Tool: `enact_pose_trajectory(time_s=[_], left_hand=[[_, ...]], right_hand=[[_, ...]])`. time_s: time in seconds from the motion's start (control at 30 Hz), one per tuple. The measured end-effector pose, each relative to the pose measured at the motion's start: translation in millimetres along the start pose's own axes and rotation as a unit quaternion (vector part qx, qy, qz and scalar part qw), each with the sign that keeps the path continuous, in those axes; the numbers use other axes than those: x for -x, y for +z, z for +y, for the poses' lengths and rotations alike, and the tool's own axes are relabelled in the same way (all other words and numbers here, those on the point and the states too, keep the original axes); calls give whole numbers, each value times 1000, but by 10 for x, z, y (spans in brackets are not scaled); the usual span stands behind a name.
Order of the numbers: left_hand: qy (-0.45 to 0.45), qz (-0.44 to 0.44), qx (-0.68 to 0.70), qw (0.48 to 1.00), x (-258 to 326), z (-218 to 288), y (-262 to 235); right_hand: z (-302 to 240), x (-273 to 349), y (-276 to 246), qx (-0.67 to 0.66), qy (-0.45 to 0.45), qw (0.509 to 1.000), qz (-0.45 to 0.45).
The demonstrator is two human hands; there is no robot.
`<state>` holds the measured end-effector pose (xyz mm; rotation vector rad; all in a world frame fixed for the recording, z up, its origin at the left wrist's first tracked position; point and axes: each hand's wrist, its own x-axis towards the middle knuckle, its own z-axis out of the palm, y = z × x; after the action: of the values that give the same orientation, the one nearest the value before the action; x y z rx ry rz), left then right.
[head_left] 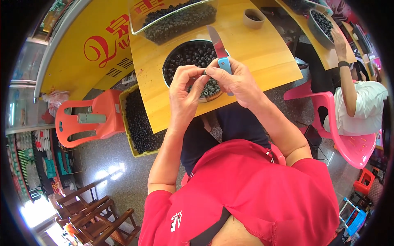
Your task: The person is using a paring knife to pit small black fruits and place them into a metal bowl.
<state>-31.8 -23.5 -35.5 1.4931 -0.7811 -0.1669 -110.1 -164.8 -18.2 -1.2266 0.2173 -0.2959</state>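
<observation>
My right hand point(237, 82) is closed around a knife point(224, 62) with a light blue handle, its blade pointing up and away. My left hand point(185, 86) pinches a small dark round piece point(204, 72), and my right thumb meets it there. Its kind is not clear; it may be a nut or a fruit. Below both hands a round bowl point(166, 67) stands on the yellow table point(262, 53), full of similar dark pieces. Toward the bowl's near side lie paler, greyish pieces, partly hidden by my hands.
A clear bin point(141, 30) of dark pieces stands at the table's far side, near a small tan cup point(253, 21). Left of the table are a yellow crate point(132, 152) of dark pieces and an orange chair point(98, 110). At right, a person point(357, 102) reaches into another bowl point(314, 30).
</observation>
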Motion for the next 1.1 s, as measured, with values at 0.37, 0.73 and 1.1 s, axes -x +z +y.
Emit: enact_pose_trajectory(time_s=[0.37, 0.73, 1.1], left_hand=[[-116, 2, 254, 960, 53, -8, 28], [-107, 22, 236, 966, 34, 17, 77], [-60, -9, 213, 975, 76, 100, 43]], right_hand=[[-31, -34, -3, -32, 4, 998, -45], [-23, 14, -155, 470, -301, 830, -5], [52, -47, -270, 572, -281, 770, 29]])
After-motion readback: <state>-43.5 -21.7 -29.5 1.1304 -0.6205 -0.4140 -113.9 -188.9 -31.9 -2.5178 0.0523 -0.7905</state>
